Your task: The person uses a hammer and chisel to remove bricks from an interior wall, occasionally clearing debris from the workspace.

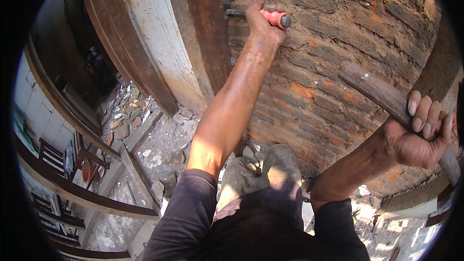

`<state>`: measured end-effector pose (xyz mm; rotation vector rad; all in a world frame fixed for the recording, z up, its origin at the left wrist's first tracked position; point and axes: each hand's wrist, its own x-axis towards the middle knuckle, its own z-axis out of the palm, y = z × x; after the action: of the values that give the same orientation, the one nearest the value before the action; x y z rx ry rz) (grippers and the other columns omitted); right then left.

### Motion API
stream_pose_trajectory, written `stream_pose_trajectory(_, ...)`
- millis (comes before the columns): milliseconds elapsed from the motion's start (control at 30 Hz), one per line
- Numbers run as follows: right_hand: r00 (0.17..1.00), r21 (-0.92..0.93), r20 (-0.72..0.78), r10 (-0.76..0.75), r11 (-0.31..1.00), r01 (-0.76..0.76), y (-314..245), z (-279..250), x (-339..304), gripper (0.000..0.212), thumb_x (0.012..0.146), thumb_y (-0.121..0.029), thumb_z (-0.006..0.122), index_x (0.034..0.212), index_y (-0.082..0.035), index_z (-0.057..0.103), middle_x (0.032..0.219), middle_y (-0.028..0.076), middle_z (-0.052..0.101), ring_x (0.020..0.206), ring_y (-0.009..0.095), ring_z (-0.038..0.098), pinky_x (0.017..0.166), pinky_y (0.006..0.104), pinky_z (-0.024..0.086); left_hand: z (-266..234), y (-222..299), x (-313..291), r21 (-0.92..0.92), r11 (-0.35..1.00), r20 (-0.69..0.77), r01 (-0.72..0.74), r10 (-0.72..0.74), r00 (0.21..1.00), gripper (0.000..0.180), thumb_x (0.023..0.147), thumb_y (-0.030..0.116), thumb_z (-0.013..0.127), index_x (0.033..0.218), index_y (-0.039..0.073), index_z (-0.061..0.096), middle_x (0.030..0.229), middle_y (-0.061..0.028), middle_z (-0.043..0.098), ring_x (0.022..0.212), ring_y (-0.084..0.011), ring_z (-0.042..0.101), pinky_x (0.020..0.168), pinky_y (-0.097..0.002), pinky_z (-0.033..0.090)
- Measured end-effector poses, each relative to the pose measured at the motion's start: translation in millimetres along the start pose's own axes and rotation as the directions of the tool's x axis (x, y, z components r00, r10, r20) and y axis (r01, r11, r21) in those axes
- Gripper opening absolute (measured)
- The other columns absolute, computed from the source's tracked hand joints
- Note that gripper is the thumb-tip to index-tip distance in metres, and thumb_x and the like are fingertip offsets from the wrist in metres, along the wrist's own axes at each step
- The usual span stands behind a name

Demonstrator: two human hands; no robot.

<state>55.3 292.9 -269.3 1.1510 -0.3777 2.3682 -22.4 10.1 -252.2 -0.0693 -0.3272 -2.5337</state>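
Observation:
My left hand (265, 23) is wrapped round the red grip of a chisel (275, 18). Its dark round butt points right, and its thin metal shank comes out left of my hand toward the seam between the brown wooden frame (209, 24) and the brick wall (309, 53). The chisel lies roughly level; its tip is hard to make out. Lower at the right, my right hand (425, 128) closes round a thick, worn wooden stick (374, 89), held slantwise with its blunt upper end toward the wall. Whether a head sits on its lower end cannot be told.
Broken rubble (130, 111) and loose boards (137, 174) litter the floor at left. Curved-looking wooden bars (82, 195) cross the lower left, near a reddish pot (87, 170). A white panel (157, 24) stands beside the frame. A timber beam (442, 53) leans at far right.

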Motion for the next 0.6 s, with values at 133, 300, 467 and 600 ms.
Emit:
stream_pose_trajectory(133,0.704,-0.234,-0.164,0.691,0.666,-0.708,108,-8,-86,0.017,0.087,-0.012,0.059,0.075,-0.007,0.048,0.052,-0.002,0.041,0.040,0.010,0.041,0.041,0.0301,0.038,6,5,8,-0.024,0.999,0.030,-0.039,0.040,0.999,0.041,0.092,0.022,0.056,0.062,0.017,0.028,0.053,0.0053,0.027,0.044,-0.0121,0.029,0.047,-0.0321,0.043)
stream_pose_trajectory(300,0.344,-0.253,-0.243,0.907,0.283,-0.925,100,-25,-118,0.018,0.084,-0.009,0.067,0.076,-0.005,0.051,0.055,0.001,0.046,0.040,0.009,0.041,0.037,0.0266,0.035,-7,14,9,0.028,0.999,0.017,0.036,-0.037,0.999,0.040,0.094,0.021,0.054,0.063,0.017,0.030,0.054,0.0065,0.027,0.044,-0.0110,0.030,0.049,-0.0304,0.043)
stream_pose_trajectory(467,0.781,-0.336,-0.107,0.616,0.716,-0.611,40,-9,-76,0.015,0.093,-0.013,0.057,0.081,-0.008,0.049,0.053,-0.003,0.039,0.040,0.008,0.037,0.038,0.0260,0.036,-4,17,-1,0.025,1.000,0.033,-0.009,0.009,0.999,0.030,0.093,0.021,0.056,0.072,0.014,0.036,0.066,0.0032,0.038,0.053,-0.0117,0.038,0.053,-0.0316,0.046)
stream_pose_trajectory(600,0.985,-0.024,-0.074,0.157,0.987,-0.159,27,4,-35,0.027,0.097,-0.017,0.048,0.072,-0.010,0.043,0.051,-0.003,0.033,0.041,0.009,0.035,0.041,0.0271,0.037,6,8,-12,0.085,0.996,-0.065,-0.009,0.015,0.998,0.029,0.092,0.022,0.058,0.075,0.014,0.036,0.063,0.0034,0.035,0.051,-0.0119,0.036,0.053,-0.0327,0.047)
